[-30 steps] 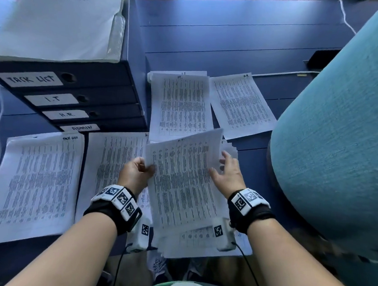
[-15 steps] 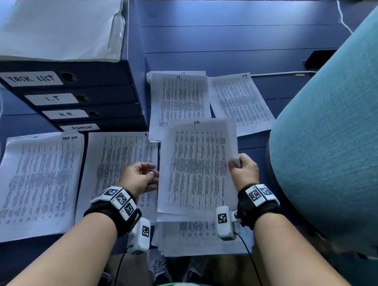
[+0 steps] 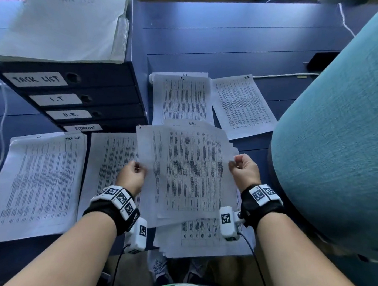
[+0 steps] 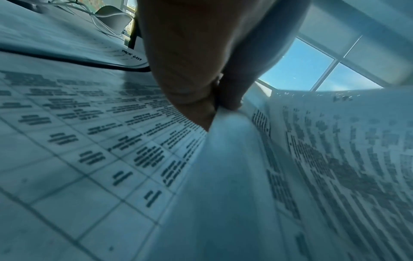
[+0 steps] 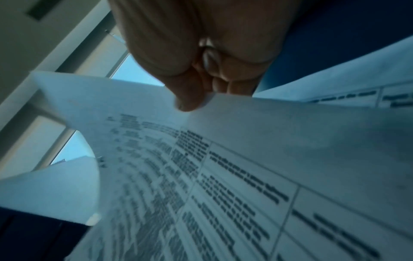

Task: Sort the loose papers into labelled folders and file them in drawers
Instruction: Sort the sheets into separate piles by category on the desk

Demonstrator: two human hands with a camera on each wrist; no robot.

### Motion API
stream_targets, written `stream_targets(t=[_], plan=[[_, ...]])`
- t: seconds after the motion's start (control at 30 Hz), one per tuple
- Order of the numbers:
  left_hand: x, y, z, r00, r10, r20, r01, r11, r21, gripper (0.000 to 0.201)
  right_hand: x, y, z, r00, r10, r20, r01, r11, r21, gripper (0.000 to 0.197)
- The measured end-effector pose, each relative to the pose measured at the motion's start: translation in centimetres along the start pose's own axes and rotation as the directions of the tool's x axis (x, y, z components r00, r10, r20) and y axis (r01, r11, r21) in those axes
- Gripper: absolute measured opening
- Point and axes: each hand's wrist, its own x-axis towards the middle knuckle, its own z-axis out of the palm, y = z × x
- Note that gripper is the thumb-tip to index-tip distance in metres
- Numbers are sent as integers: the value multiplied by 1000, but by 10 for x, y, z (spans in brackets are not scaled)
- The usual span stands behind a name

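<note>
You are mid-sort. Your left hand (image 3: 131, 176) and right hand (image 3: 244, 169) each pinch an edge of the lifted sheet (image 3: 193, 171), above the unsorted stack (image 3: 202, 238) on the desk (image 3: 233, 46). Next, read its heading and lay it on the matching pile, likely the I.T pile (image 3: 183, 98).

Bare bench (image 3: 234, 41) lies open beyond the paper piles (image 3: 184, 98), while the drawer unit (image 3: 80, 96) blocks the left and the teal chair (image 3: 338, 141) crowds the right.
</note>
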Motion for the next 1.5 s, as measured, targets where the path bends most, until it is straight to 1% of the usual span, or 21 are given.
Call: stream_targets(t=[0.13, 0.23, 0.33, 0.4, 0.43, 0.53, 0.6, 0.63, 0.7, 0.77, 0.8, 0.9, 0.97, 1.0, 1.07, 1.13, 1.2, 1.27, 1.3, 1.37, 1.5], plan=[[3, 3, -6, 993, 68, -95, -63, 997, 51, 16, 2, 2, -2, 990, 41, 137, -52, 996, 75, 14], [2, 6, -7, 988, 131, -81, -119, 983, 142, 15, -1, -2, 3, 980, 10, 197, -36, 991, 132, 16], [0, 9, -5, 987, 152, -52, -144, 980, 138, 17, -3, -9, 9, 977, -13, 213, -24, 985, 172, 21], [-2, 12, -3, 988, 150, -26, -148, 987, 62, 16, -1, -10, 12, 981, -31, 194, -1, 987, 161, 16], [-5, 16, -2, 993, 116, 2, -116, 993, -14, 17, 1, -10, 14, 985, -34, 170, 7, 988, 156, 13], [-15, 28, 1, 985, -29, 171, 80, 951, -298, 27, 6, -17, 18, 998, -42, 36, 37, 989, 141, 9], [-22, 37, 1, 954, -57, 293, 145, 947, -288, 29, 10, -26, 21, 997, -59, -51, 64, 992, 110, 5], [-21, 38, 1, 939, -40, 341, 125, 965, -232, 29, 12, -32, 22, 994, -64, -93, 74, 991, 109, 7], [-19, 37, 2, 911, 2, 413, 52, 992, -118, 40, 14, -45, 23, 987, -58, -152, 80, 986, 147, 12], [-15, 36, 3, 919, 33, 394, -9, 998, -61, 46, 17, -54, 22, 989, -62, -130, 87, 978, 189, 31], [-12, 37, 2, 932, 58, 359, -39, 997, -60, 44, 19, -55, 23, 994, -74, -77, 86, 982, 166, 42], [1, 42, 0, 961, 121, 248, -107, 992, -72, 41, 23, -51, 28, 985, -36, 170, 47, 997, -58, 71], [12, 49, -2, 964, 140, 226, -139, 990, -23, 56, 21, -49, 33, 956, 33, 292, 12, 989, -150, 72], [15, 55, -3, 961, 139, 239, -143, 990, 1, 68, 19, -49, 35, 955, 37, 293, 15, 985, -173, 68], [18, 65, -1, 937, 132, 323, -159, 985, 60, 96, 20, -53, 37, 984, -20, 180, 56, 979, -197, 59], [17, 74, 0, 935, 146, 322, -201, 969, 144, 104, 24, -56, 37, 996, -74, 57, 84, 980, -183, 50], [20, 78, 2, 953, 248, 171, -282, 936, 211, 85, 28, -57, 41, 988, -157, 3, 154, 965, -211, 38], [27, 80, 6, 945, 322, 51, -324, 916, 237, 49, 31, -60, 46, 970, -237, -51, 220, 948, -229, 27], [31, 78, 8, 934, 358, 19, -350, 900, 260, 38, 33, -61, 49, 962, -263, -75, 243, 947, -209, 27], [36, 78, 11, 923, 383, 27, -373, 877, 304, 35, 39, -60, 54, 950, -298, -95, 282, 947, -154, 37], [45, 78, 15, 934, 334, 124, -356, 869, 344, 57, 52, -56, 58, 923, -377, -75, 356, 912, -202, 49]])
